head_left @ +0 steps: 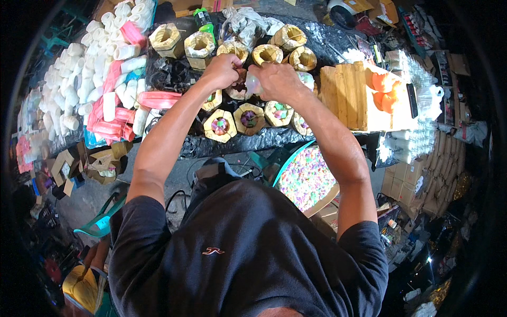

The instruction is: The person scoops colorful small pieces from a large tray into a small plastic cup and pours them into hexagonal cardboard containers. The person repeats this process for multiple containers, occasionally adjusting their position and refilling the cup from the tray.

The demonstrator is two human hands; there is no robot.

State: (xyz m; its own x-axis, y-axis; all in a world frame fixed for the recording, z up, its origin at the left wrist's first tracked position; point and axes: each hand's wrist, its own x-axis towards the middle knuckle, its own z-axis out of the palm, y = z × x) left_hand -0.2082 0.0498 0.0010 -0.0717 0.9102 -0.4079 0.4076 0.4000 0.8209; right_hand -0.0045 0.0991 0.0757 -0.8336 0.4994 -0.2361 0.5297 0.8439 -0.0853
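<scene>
Bare hands at work amid hollow hexagonal blocks, over a tabletop sheeted in crinkled black plastic [198,146]. The thin, translucent, pale plastic piece [253,85] lies between the hands, inward from the tabletop's near edge. The right hand [277,82] pinches it with curled fingers; the left hand [224,73] has its fingers drawn together, but whether they grip anything cannot be told. Beneath, a cream hexagonal block [237,95] is partly hidden.

Handling (judged by appearance): the plastic piece should be light, limp and rather slippery, easily creased or torn; it is best taken by a gathered margin, between thumb and fingertips. The block looks stiff and heavier, better steadied by its flat outer sides. Nearer the tabletop's near edge, a cream hexagonal block with green and purple pieces inside [209,127] would need keeping upright, lest loose contents spill.
</scene>
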